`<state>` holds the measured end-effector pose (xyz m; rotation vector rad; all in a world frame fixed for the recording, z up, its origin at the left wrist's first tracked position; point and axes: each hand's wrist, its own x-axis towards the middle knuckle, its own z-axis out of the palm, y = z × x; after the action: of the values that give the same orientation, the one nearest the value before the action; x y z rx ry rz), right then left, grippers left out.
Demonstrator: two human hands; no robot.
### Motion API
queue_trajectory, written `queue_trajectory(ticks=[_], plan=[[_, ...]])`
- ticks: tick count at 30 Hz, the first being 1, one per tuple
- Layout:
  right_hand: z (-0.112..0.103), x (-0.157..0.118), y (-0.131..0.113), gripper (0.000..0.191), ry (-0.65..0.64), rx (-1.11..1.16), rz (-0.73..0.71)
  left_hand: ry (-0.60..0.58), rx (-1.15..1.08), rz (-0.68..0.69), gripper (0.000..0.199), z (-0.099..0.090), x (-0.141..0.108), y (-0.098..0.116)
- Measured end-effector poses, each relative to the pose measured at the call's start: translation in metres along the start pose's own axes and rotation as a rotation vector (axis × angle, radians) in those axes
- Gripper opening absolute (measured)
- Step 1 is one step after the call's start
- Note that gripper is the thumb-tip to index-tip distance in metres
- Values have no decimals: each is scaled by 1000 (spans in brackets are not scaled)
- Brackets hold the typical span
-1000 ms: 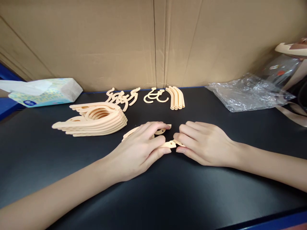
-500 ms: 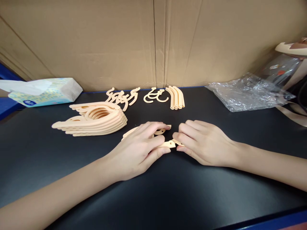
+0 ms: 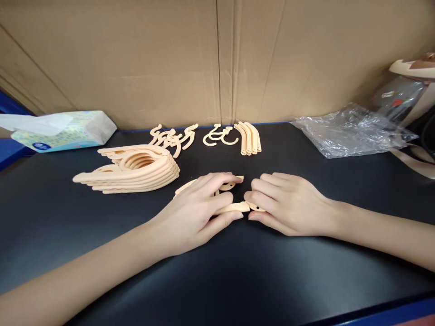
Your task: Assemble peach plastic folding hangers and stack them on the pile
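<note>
My left hand (image 3: 200,208) is closed on a beige plastic folding hanger (image 3: 236,208) on the black table, its palm covering most of the curved body. One end of the hanger pokes out between thumb and forefinger. Facing it, my right hand (image 3: 285,203) is closed on a small beige hanger piece (image 3: 255,207) with a dark hole. This piece touches the tip of the hanger in my left hand; its remainder is hidden under my fingers.
To the left lies a stack of beige folded hangers (image 3: 142,176). Farther back are loose hooks (image 3: 171,138), two or so more hooks (image 3: 229,136) and several curved arm pieces (image 3: 249,138). A tissue pack (image 3: 68,131) and a clear plastic bag (image 3: 346,131) flank them, before a cardboard wall (image 3: 136,59).
The small piece in my right hand has turned slightly, so its dark hole now shows. The hanger's end in my left hand has rolled a little, hiding its hole.
</note>
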<state>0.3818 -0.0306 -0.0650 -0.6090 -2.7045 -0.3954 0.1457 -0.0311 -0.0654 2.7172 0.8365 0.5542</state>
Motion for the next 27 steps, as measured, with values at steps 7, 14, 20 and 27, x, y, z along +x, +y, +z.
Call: queue_trajectory(ticks=[7, 14, 20, 27], plan=[[2, -4, 4, 25, 1, 162, 66, 40, -6, -182, 30, -1, 1, -1], [2, -4, 7, 15, 35, 290, 115, 43, -102, -347, 27, -3, 0, -1], [1, -7, 10, 18, 12, 348, 103, 40, -162, -366, 27, -2, 0, -6], [1, -7, 10, 23, -10, 319, 104, 132, -271, -392, 24, 1, 3, -10]])
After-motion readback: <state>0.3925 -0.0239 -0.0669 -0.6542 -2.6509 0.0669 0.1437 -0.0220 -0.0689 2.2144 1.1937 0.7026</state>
